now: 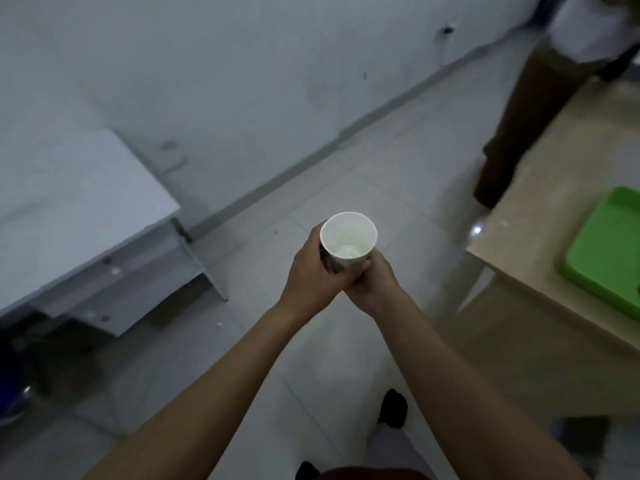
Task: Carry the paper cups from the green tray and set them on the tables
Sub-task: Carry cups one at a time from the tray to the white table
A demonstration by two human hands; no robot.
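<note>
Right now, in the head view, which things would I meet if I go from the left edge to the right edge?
Grey table → left hand → paper cup → right hand → beige table → green tray. Both hands hold the paper cup.

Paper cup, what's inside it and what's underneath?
Inside the paper cup only its white bottom shows, with a faint sheen; liquid or not, I cannot tell. The left hand and right hand wrap its lower part, hiding the base.
</note>
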